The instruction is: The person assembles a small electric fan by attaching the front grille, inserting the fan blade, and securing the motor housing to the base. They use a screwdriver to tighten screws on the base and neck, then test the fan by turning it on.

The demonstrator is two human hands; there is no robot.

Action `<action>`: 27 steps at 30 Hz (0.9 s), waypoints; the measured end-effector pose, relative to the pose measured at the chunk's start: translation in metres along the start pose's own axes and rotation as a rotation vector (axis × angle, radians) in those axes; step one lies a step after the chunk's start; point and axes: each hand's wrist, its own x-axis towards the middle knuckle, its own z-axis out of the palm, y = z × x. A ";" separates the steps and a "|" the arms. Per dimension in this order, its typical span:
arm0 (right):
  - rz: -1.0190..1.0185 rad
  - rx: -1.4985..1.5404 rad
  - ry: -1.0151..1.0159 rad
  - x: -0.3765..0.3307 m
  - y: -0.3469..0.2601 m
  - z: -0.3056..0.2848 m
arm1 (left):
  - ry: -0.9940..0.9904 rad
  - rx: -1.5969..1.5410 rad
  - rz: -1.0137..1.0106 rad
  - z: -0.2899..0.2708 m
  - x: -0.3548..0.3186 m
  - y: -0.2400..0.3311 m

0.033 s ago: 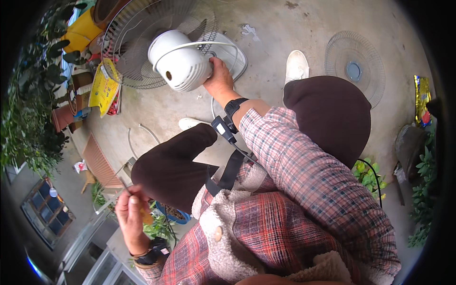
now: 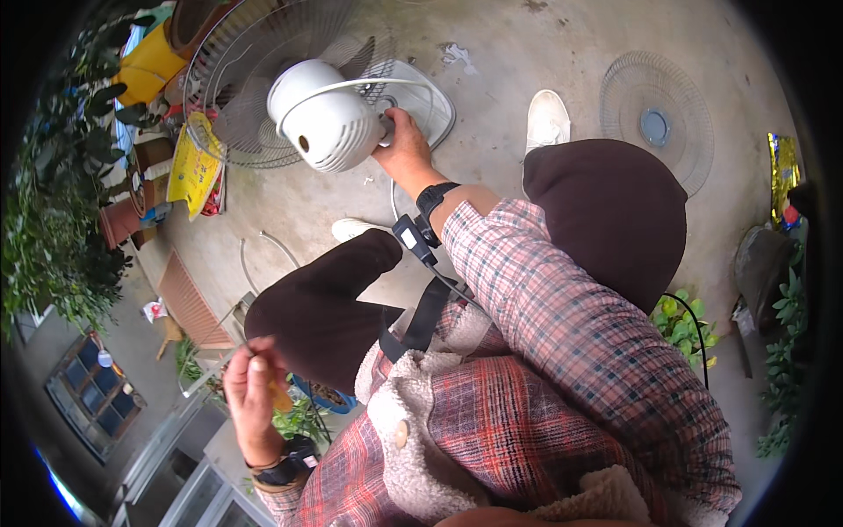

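Note:
A white electric fan (image 2: 323,123) stands on the concrete floor at the upper left. The back of its rounded motor housing faces me, with vent slots and a small dark hole. My right hand (image 2: 406,147) is closed around the grey neck beside the housing, above the white base (image 2: 426,110). A pale cord loops across the housing. Low at the left, away from the fan, my left hand (image 2: 252,395) pinches a screwdriver (image 2: 282,397) with a yellow handle and a thin shaft. The fingers hide part of it.
A detached wire fan grille (image 2: 654,88) with a blue-grey centre lies on the floor at the upper right. Potted plants (image 2: 61,220) and a yellow sheet (image 2: 193,167) line the left side. Gold foil packaging (image 2: 783,180) lies at the far right.
The fan's motor housing has shifted slightly left and down, showing more of the neck by my right hand. My left hand has moved slightly right, still with the screwdriver.

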 end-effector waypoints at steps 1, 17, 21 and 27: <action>-0.020 0.061 -0.007 0.000 0.007 -0.003 | -0.056 -0.024 -0.031 0.015 0.009 0.001; 0.151 0.375 -0.050 0.011 0.004 -0.014 | -0.233 -0.280 -0.423 0.096 0.130 -0.034; 0.149 0.442 -0.024 0.014 0.004 -0.009 | -0.237 -0.280 -0.435 0.099 0.140 -0.047; 0.174 0.452 -0.063 0.018 0.003 -0.003 | -0.250 -0.327 -0.453 0.104 0.146 -0.062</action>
